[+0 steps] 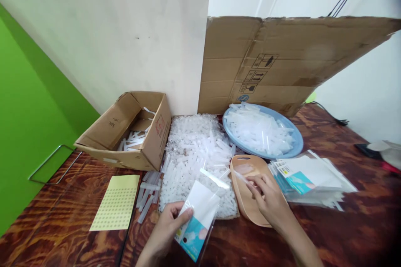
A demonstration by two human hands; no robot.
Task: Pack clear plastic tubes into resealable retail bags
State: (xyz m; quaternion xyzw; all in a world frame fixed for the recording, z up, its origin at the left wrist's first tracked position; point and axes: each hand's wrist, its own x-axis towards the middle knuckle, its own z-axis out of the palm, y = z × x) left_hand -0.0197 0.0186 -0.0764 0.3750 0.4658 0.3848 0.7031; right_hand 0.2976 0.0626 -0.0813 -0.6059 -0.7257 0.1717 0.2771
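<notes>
Clear packet (199, 217) with white and blue card insert, mouth open, sits at table's (344, 225) near edge, just in front of loose heap of clear plastic tubes (196, 150). Left hand (166, 227) grips packet by its left side. Right hand (267, 200), right of packet, pinches 1 clear tube (241, 176) over peach tray (247, 204). Behind tray, blue dish (296, 146) full of tubes. Right of tray, stack of same packets (308, 179); print too small to read. Left of heap, yellow sticker sheet (117, 202) and open carton (128, 131) with red markings, unreadable. Cardboard panel (282, 62) behind shows handling symbols.
</notes>
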